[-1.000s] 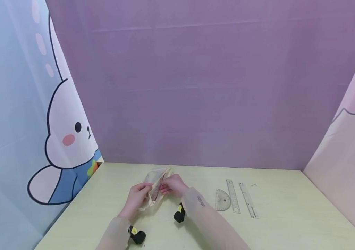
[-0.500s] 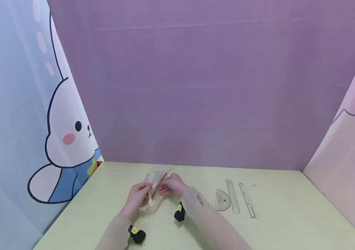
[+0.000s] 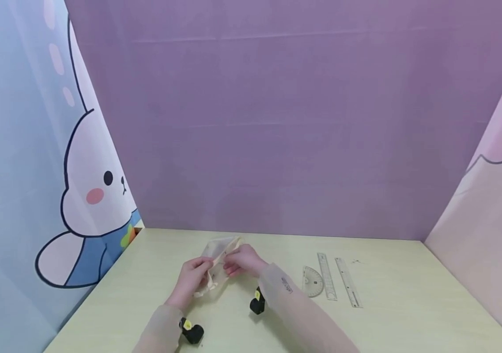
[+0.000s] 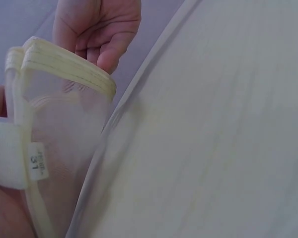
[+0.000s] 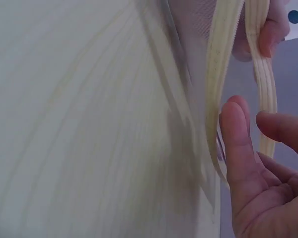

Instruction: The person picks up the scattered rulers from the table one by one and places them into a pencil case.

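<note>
A see-through mesh pouch [image 3: 215, 247] with cream zipper bands stands tilted on the table, mouth spread. My left hand [image 3: 191, 277] pinches one side of that mouth between thumb and fingers. At the opposite side is my right hand [image 3: 245, 260]. The right wrist view shows its fingers [image 5: 237, 129] and thumb apart, beside the zipper band [image 5: 219, 74], gripping nothing visible. A small glossy dark edge shows behind those fingers; most of that piece is hidden. In the left wrist view, a white label [image 4: 38, 161] marked 31 hangs on the pouch's seam.
To the right lie a clear protractor [image 3: 312, 282] and two clear rulers [image 3: 327, 276] [image 3: 348, 282]. A tiny dark thing [image 3: 356, 261] lies beyond them. A purple curtain [image 3: 277, 122] backs the pale table [image 3: 409, 304]. Each wrist carries a black camera [image 3: 257, 301].
The narrow dark-edged strip at the right fingers has slipped down into the pouch and out of the head view. The right fingers have loosened; the left hand keeps its hold.
</note>
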`<state>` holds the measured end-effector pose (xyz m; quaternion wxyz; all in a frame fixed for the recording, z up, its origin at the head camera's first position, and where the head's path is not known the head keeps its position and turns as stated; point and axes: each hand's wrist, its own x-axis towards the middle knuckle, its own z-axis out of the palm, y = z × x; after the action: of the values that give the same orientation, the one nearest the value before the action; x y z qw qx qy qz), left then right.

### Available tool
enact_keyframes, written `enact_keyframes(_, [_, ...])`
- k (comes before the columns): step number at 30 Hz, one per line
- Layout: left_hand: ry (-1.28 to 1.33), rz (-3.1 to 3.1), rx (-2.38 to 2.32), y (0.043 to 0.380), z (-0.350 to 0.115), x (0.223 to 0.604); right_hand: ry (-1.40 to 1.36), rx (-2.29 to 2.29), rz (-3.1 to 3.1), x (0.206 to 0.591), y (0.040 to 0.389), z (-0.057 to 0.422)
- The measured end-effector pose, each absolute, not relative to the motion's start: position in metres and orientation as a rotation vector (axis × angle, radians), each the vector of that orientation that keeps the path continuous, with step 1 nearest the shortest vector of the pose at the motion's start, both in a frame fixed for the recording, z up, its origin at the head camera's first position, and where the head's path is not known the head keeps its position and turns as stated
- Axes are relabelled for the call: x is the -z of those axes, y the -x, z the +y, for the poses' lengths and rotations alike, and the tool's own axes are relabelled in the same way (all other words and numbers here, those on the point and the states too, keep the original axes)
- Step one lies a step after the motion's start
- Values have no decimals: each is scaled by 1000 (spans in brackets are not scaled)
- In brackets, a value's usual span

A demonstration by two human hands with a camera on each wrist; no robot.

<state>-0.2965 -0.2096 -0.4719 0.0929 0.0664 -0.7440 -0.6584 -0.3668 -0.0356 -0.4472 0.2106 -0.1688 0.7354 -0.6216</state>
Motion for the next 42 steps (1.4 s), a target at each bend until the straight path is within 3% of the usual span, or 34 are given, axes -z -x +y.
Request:
enact_keyframes(12, [-168,-2193,1983,293,-212,463,546,1654,2173,424,366,25])
enact_keyframes(26, [-167,-2197,1941,293,-214,458,436,1710,2346,425,362,108])
enact_keyframes(42, [-222,-2175,1964,295,-211,459,352,1754,2388,437,358,156])
